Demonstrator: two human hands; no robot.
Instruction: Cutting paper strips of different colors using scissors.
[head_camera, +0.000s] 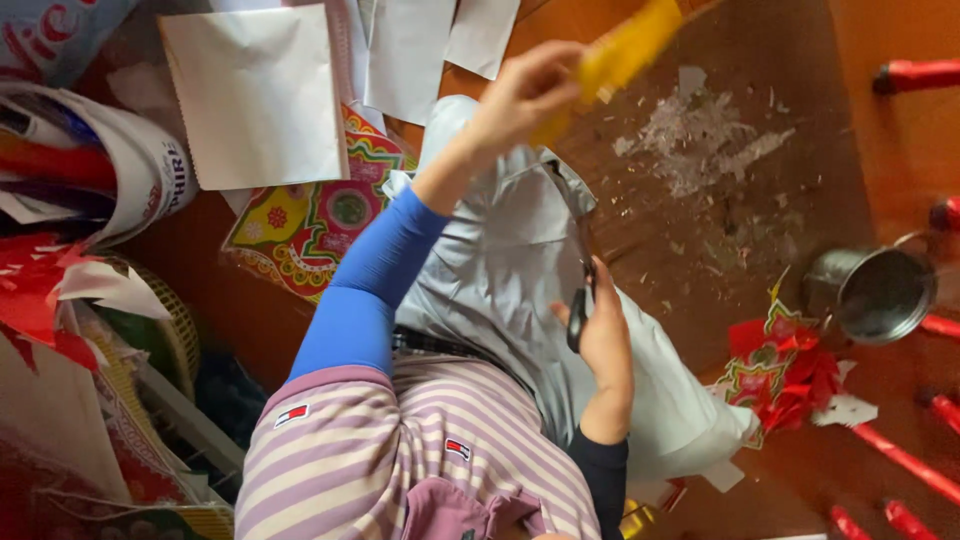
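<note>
My left hand (525, 95) is raised at the top centre, blue sleeve behind it, and grips a blurred yellow strip of paper (625, 50) that points up and to the right. My right hand (607, 345) is lower, over my lap, closed around the handles of dark scissors (581, 285) whose blades point up toward the left hand. Under both hands a large pale grey sheet (500, 260) lies draped across my lap. My striped shirt fills the bottom of the view.
White paper sheets (260, 95) and a colourful patterned sheet (310, 225) lie at upper left. A metal cup (880, 295), red patterned paper scraps (780, 375) and red sticks (905, 460) are at right. Paper shreds (700, 140) litter the wooden floor. A woven basket (170, 325) is at left.
</note>
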